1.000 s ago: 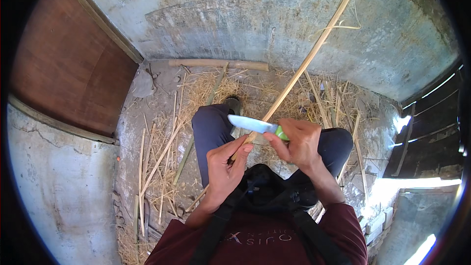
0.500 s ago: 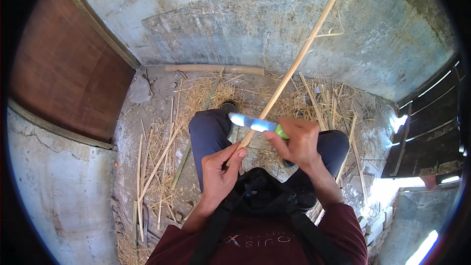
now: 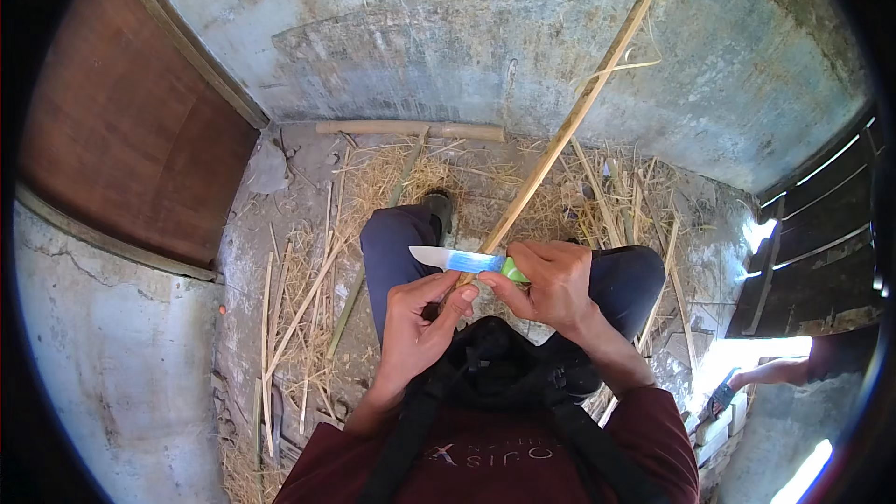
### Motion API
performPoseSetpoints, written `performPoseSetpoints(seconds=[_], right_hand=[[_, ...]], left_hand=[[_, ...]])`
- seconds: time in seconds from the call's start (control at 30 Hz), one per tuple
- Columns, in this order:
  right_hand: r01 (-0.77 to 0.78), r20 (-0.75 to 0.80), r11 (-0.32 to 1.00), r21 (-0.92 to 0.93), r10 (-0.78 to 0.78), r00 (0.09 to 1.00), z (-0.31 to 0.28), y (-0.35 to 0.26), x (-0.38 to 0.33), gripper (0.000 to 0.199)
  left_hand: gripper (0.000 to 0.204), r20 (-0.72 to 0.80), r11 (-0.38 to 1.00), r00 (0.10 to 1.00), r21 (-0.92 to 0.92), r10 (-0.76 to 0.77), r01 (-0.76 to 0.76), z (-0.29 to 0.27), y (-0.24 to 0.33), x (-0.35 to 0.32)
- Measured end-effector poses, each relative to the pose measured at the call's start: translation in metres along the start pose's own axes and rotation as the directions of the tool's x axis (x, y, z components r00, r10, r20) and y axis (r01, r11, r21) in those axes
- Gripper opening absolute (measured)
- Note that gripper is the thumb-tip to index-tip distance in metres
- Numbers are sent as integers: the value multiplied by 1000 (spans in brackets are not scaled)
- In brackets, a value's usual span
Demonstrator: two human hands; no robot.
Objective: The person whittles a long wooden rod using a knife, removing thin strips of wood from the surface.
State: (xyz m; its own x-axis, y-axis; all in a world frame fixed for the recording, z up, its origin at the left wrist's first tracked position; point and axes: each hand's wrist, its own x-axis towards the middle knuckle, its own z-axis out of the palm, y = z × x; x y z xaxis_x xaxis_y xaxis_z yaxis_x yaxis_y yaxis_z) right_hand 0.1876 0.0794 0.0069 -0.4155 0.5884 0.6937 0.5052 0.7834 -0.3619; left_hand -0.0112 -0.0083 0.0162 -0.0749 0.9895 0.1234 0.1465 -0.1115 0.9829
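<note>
A long bamboo strip (image 3: 560, 140) slants from my hands up to the right, with thin curled shavings hanging near its far end. My left hand (image 3: 422, 325) pinches its near end between thumb and fingers, over my lap. In my right hand (image 3: 553, 287) is a knife (image 3: 462, 259) with a broad shiny blade and a bright green handle. The blade lies across the strip, close to my left fingertips, its tip pointing left. My right thumb reaches toward the strip beside the blade; the fingers hide most of the handle.
Straw and shavings (image 3: 373, 189) litter the floor between my knees and the wall. Several loose bamboo strips (image 3: 313, 313) lie at left, others at right. A bamboo pole (image 3: 411, 130) rests along the wall's foot. Another person's sandalled foot (image 3: 726, 392) shows at the right opening.
The knife has moved down and left along the strip, nearer my left hand. The strip has turned slightly, showing another face. Another person's leg has come into view at the right.
</note>
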Motion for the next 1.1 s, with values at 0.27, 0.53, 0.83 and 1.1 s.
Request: performPoseSetpoints(seconds=[0.27, 0.53, 0.83, 1.1], right_hand=[[15, -39, 1000, -4, -15, 999, -3, 4, 7, 44], [-51, -42, 998, -29, 50, 998, -16, 14, 13, 44], [-53, -52, 997, -63, 50, 997, -23, 26, 17, 42], [-94, -126, 994, -55, 87, 988, -27, 42, 24, 44]], left_hand=[[25, -51, 997, 996, -6, 79, -80, 4, -6, -1], [26, -60, 993, 994, 81, 86, -81, 2, -2, -3], [26, -69, 987, 992, 126, 105, -96, -4, -8, -9], [25, -86, 970, 984, 203, 158, -138, -10, -12, -18]])
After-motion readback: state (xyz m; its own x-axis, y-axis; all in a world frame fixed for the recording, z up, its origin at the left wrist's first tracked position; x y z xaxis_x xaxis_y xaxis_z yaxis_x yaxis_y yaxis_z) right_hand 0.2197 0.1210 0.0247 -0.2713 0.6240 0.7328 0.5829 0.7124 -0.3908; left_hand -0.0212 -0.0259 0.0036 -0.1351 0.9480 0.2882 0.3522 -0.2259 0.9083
